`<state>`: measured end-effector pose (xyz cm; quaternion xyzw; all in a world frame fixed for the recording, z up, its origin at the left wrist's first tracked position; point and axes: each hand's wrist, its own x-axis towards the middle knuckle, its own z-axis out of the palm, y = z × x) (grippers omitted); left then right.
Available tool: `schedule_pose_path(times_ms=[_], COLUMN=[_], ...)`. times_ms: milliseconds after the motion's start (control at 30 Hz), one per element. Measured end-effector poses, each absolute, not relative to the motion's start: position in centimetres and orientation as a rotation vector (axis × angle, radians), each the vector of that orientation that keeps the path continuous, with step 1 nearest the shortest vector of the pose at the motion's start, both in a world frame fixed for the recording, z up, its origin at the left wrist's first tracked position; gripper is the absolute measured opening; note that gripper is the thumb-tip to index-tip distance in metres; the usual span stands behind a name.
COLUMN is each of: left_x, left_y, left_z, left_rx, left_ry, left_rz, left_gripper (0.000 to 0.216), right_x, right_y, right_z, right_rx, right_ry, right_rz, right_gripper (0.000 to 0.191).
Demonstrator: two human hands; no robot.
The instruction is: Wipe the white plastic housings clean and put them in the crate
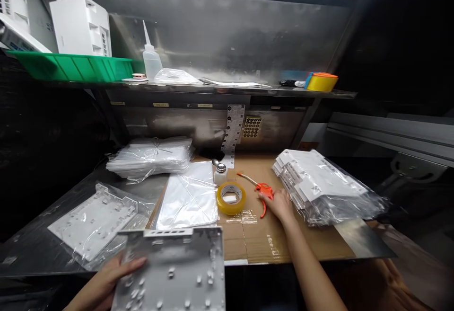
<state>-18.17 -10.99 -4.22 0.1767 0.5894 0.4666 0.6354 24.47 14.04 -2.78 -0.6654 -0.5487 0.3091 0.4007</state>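
Note:
My left hand [115,275] is closed on the left edge of a white plastic housing panel [177,268], thumb on its inner face. The panel is held up at the table's front edge, its clips and posts towards me. My right hand [280,203] is closed around the body of an orange air blow gun [264,190] above the cardboard; its fingers are partly hidden. The gun's thin nozzle points to the back left. Just left of it lies a roll of yellow tape [231,198], with a small pump bottle [220,173] behind.
Bagged panels lie at left [94,221] and in a stack at right [322,183]. Clear plastic bags [189,197] lie mid-left, with a bundle of bags [152,157] behind. Cardboard [255,240] covers the table. A shelf [227,88] overhead carries a green tray [78,68] and squeeze bottle [152,62].

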Motion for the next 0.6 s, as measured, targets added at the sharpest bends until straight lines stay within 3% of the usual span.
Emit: schedule_pose_path(times_ms=[67, 167, 267, 333, 433, 600], left_x=[-16.3, -13.3, -10.7, -9.7, -9.9, -12.1], left_y=[-7.8, -4.1, -1.1, 1.2, 6.0, 14.5], left_z=[-2.5, -0.4, 0.7, 1.0, 1.1, -0.6], left_rx=[0.502, 0.702, 1.001, 1.182, 1.441, 1.919], left_ry=[1.242, 1.189, 1.14, 1.108, 1.09, 1.46], left_rz=[1.002, 0.939, 0.79, 0.691, 0.556, 0.491], left_gripper=[0.055, 0.042, 0.037, 0.048, 0.072, 0.071], right_x=[23.7, 22.5, 21.8, 22.3, 24.9, 29.8], right_y=[11.8, 6.0, 0.2, -2.2, -3.7, -4.3], right_z=[-3.2, -3.8, -5.0, -5.7, -6.4, -6.2], right_rx=[-1.581, -1.366, -1.035, -0.964, -1.083, -1.111], right_ry=[-1.379, -1.397, -1.122, -0.837, -0.546, -0.326], right_rz=[0.762, 0.916, 1.531, 1.747, 1.691, 1.678], right_gripper=[0.069, 0.07, 0.075, 0.069, 0.059, 0.063])
